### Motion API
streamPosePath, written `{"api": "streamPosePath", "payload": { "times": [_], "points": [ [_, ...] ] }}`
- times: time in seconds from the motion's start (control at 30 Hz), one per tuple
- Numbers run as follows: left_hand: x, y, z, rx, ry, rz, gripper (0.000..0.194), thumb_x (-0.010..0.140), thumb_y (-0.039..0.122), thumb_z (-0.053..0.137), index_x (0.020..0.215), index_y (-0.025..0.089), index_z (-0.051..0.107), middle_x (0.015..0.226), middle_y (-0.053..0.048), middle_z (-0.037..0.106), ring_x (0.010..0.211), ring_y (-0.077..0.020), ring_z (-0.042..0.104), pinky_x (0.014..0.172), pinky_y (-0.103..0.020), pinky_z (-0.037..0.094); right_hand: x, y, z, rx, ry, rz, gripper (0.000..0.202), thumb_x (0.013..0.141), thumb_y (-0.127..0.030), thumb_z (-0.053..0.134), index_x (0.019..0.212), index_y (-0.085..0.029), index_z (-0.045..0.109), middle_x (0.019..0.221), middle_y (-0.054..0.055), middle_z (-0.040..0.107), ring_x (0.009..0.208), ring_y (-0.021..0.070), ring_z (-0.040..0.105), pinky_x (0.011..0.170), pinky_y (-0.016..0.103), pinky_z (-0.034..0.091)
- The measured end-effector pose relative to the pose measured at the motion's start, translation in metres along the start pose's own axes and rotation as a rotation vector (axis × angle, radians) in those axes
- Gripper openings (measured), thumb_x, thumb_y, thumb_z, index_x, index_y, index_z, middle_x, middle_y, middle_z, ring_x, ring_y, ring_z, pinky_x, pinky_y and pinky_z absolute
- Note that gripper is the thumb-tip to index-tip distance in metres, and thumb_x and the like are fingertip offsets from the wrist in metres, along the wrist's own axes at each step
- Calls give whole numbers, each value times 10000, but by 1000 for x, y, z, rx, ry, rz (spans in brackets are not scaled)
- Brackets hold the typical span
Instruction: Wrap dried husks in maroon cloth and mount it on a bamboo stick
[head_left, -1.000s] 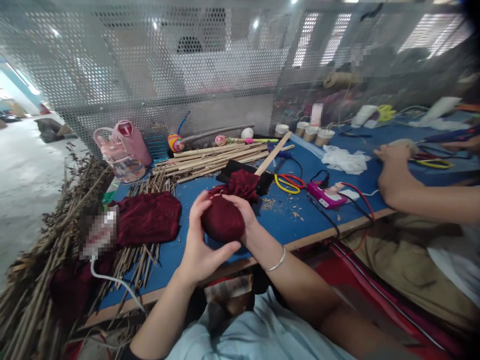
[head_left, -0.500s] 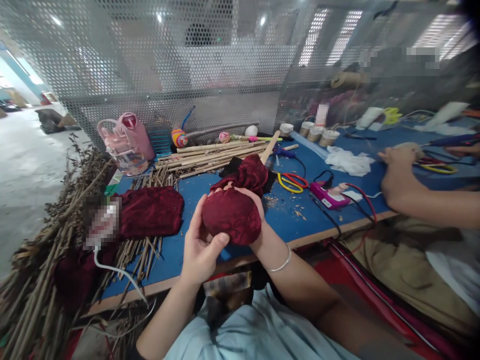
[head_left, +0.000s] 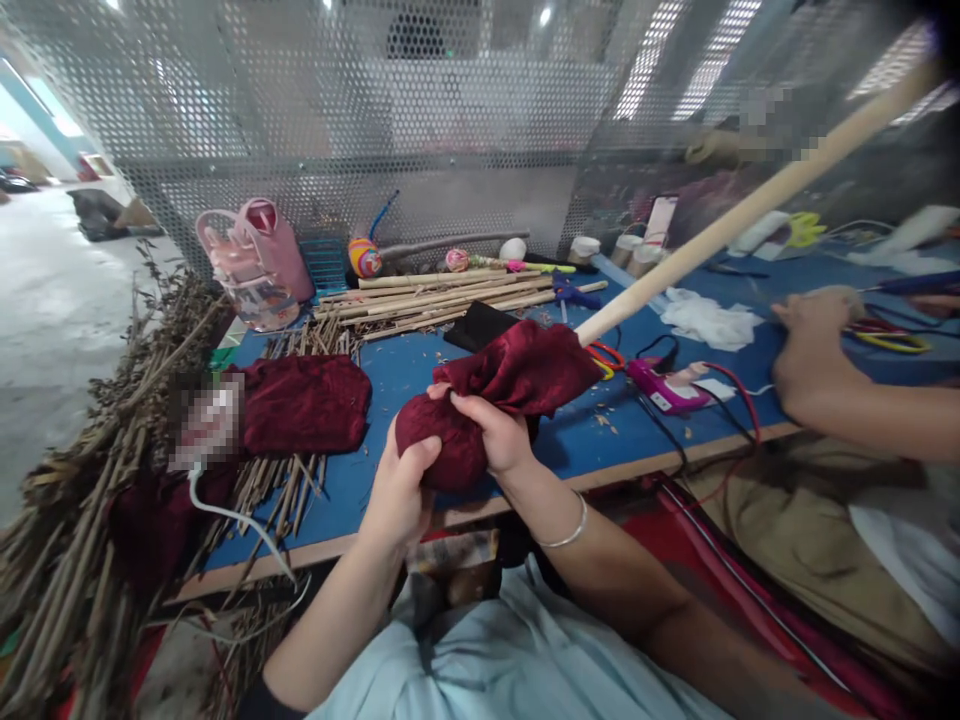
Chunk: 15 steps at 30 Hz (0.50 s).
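A round bundle wrapped in dark red cloth (head_left: 448, 455) is held between both hands over the front edge of the blue table. My left hand (head_left: 401, 480) cups its left side, with the thumb on top. My right hand (head_left: 501, 435) grips the gathered cloth at the bundle's upper right. The loose cloth (head_left: 532, 370) spreads to the right around a long pale wooden stick (head_left: 720, 235), which slants up to the upper right. Black cloth (head_left: 480, 325) lies just behind.
Dry stalks (head_left: 90, 470) and a red cloth piece (head_left: 307, 405) are at left. Sticks (head_left: 450, 300), a pink bag (head_left: 274, 250) and a glue gun (head_left: 577, 293) lie behind. At right are a purple power strip (head_left: 664, 388) and another person's hand (head_left: 814, 315).
The bundle has turned and moved slightly left, and its stick has swung up into full view at the right. My right hand has moved from behind the bundle onto the gathered cloth.
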<state>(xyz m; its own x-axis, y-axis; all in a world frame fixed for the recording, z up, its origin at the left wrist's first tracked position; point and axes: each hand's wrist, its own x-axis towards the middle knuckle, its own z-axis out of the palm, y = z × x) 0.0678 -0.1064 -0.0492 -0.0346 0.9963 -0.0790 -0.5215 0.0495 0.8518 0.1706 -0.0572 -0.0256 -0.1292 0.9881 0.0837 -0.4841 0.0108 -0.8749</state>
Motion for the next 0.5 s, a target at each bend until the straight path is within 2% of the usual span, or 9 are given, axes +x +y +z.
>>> {"api": "streamPosePath", "payload": {
  "times": [0.03, 0.1, 0.17, 0.23, 0.27, 0.3, 0.4, 0.43, 0.5],
  "points": [
    [2, 2, -1, 57, -47, 28, 706, 754, 442, 614, 1378, 190, 400, 1287, -142, 585, 1134, -306, 601, 922, -441, 507, 2, -1, 0, 13, 18, 0, 145, 703, -312, 675, 779, -219, 755, 879, -4, 735, 969, 204, 655, 992, 354, 459],
    [3, 5, -3, 268, -97, 238, 819, 715, 489, 689, 1409, 225, 344, 1422, -152, 457, 1263, -321, 501, 1013, -453, 442, 5, -3, 1, 75, 65, 63, 168, 679, -323, 678, 774, -206, 753, 868, 2, 738, 963, 215, 661, 976, 359, 469],
    [3, 4, -4, 538, -53, 573, 908, 633, 438, 792, 1395, 258, 333, 1495, -146, 335, 1370, -329, 362, 1101, -478, 337, 7, -2, 4, 169, 130, 166, 196, 645, -325, 674, 771, -195, 749, 813, 7, 736, 948, 227, 668, 943, 366, 486],
    [2, 2, -5, 708, 1, 776, 830, 627, 328, 814, 1332, 261, 380, 1460, -136, 355, 1376, -314, 344, 1126, -500, 285, 7, 2, 5, 231, 215, 238, 198, 616, -311, 670, 751, -186, 744, 759, 5, 729, 908, 225, 677, 901, 359, 503],
    [1, 1, -6, 735, 18, 785, 741, 660, 296, 789, 1294, 252, 408, 1415, -132, 401, 1348, -300, 384, 1120, -503, 294, 7, 6, 5, 240, 255, 260, 188, 605, -298, 671, 737, -183, 740, 747, 5, 728, 880, 221, 680, 877, 352, 512],
    [1, 1, -7, 745, 15, 728, 664, 692, 272, 760, 1266, 242, 426, 1365, -126, 448, 1306, -283, 435, 1105, -495, 321, 6, 10, 4, 236, 297, 279, 173, 595, -284, 672, 719, -182, 736, 740, 5, 727, 850, 215, 681, 850, 346, 519],
    [-4, 5, -10, 819, -5, 459, 614, 740, 312, 719, 1275, 215, 434, 1335, -141, 494, 1266, -278, 483, 1079, -483, 363, -1, 24, -1, 146, 397, 310, 155, 588, -282, 688, 702, -186, 729, 764, 9, 732, 812, 206, 675, 792, 330, 526],
    [-5, 8, -9, 888, 12, 413, 629, 757, 346, 702, 1306, 211, 425, 1390, -159, 457, 1314, -302, 433, 1094, -520, 327, -4, 27, -3, 101, 411, 315, 165, 591, -297, 700, 712, -190, 732, 780, 9, 733, 818, 205, 673, 784, 325, 524],
    [-4, 14, -3, 1079, 108, 408, 666, 799, 418, 643, 1382, 217, 393, 1526, -179, 297, 1427, -373, 223, 1104, -652, 172, -9, 31, -4, 10, 433, 343, 176, 591, -332, 721, 705, -199, 730, 771, 4, 730, 821, 207, 669, 757, 314, 521]
  ]
}}
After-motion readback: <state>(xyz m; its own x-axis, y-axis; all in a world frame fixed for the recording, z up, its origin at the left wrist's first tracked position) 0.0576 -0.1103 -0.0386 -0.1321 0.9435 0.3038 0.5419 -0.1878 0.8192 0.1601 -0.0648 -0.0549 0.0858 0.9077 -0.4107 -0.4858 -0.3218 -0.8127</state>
